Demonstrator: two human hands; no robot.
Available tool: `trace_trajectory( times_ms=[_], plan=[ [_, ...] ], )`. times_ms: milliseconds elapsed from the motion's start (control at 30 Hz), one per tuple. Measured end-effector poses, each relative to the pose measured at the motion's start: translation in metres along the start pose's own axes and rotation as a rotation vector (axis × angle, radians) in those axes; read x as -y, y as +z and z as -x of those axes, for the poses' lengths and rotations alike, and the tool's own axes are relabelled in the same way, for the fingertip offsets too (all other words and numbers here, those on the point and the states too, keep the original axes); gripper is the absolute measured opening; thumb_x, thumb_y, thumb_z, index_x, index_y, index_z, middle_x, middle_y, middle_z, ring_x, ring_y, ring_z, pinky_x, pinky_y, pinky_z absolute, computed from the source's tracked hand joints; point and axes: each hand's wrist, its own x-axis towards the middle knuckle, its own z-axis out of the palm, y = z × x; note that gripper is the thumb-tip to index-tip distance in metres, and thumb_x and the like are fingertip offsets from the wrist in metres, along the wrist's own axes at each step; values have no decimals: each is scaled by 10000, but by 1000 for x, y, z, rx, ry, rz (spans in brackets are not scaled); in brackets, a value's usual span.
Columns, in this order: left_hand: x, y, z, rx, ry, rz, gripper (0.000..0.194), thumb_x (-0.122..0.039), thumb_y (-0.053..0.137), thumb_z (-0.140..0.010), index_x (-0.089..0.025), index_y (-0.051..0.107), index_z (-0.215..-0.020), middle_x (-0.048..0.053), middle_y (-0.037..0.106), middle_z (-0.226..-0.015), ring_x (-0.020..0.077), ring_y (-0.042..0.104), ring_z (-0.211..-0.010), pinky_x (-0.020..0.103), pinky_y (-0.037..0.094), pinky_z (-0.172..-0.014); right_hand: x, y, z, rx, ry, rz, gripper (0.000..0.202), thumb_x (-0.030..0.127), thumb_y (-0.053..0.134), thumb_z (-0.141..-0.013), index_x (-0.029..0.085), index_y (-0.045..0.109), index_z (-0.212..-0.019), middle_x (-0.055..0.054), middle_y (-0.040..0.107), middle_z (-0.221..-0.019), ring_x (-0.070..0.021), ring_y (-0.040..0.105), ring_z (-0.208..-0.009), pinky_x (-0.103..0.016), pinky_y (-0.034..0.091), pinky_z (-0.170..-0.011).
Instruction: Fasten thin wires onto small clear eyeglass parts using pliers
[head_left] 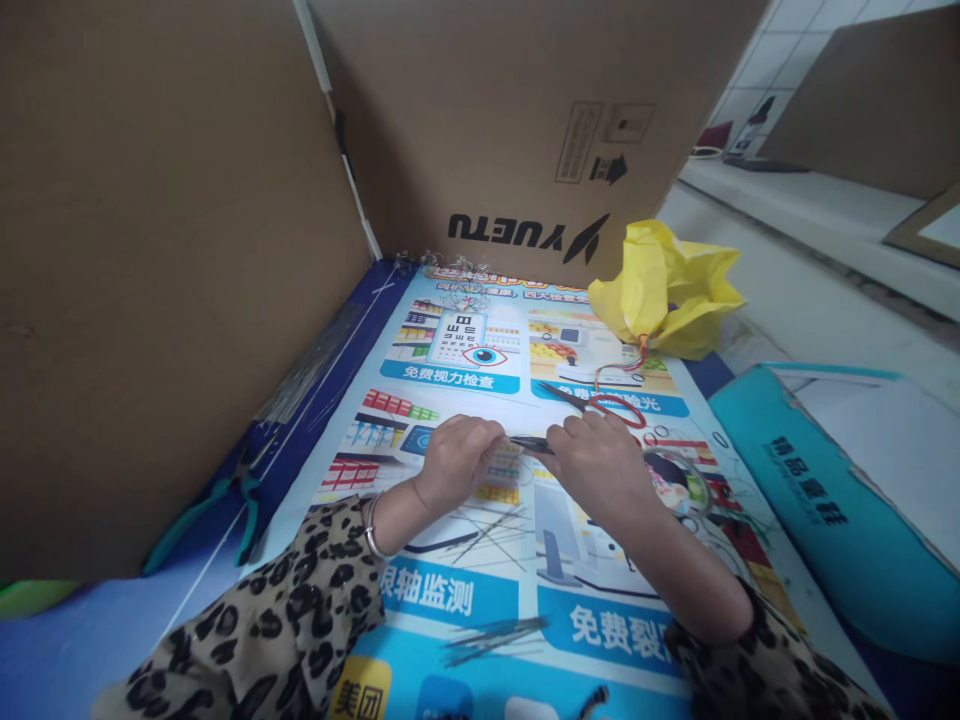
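My left hand [459,458] is closed in a pinch, and what its fingertips hold is too small to make out. My right hand [596,475] is wrapped round a pair of pliers [532,444], whose dark narrow jaws point left and meet the left fingertips. Just beyond the right hand lie scissors [566,397] with orange-red handles. Thin wire pieces [487,530] are scattered below the hands, and a small bundle of wires [495,638] lies nearer to me. A coil of wire [694,478] rests right of the right hand, partly hidden by the forearm.
Cardboard panels [510,120] stand at the back and left. Teal-handled pliers [244,500] and more wires [311,370] lie at left. A yellow crumpled bag [660,290] sits back right, beside a teal box [840,510]. A printed poster [450,600] covers the table.
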Motion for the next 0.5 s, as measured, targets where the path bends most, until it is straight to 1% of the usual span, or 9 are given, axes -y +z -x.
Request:
trace_trajectory(
  times_ms=[200,500],
  plan=[
    [0,-1,-1,-3,-4,-3,69,-172,453,-849,-187,520,-859,-2,618,-683,116,568,-647,250,416,-637,0,0,0,5,-7,-6,255,396,537,-803,167,592,-706,-60,593,-685,-188,477,-726,-318,218,-677],
    [0,0,0,-21,24,13,61,-147,480,-831,-185,510,-867,-1,621,-686,118,567,-649,251,422,-640,0,-2,-1,36,-19,7,195,351,555,-794,172,596,-732,-58,588,-698,-198,475,-740,-326,222,-687]
  ],
)
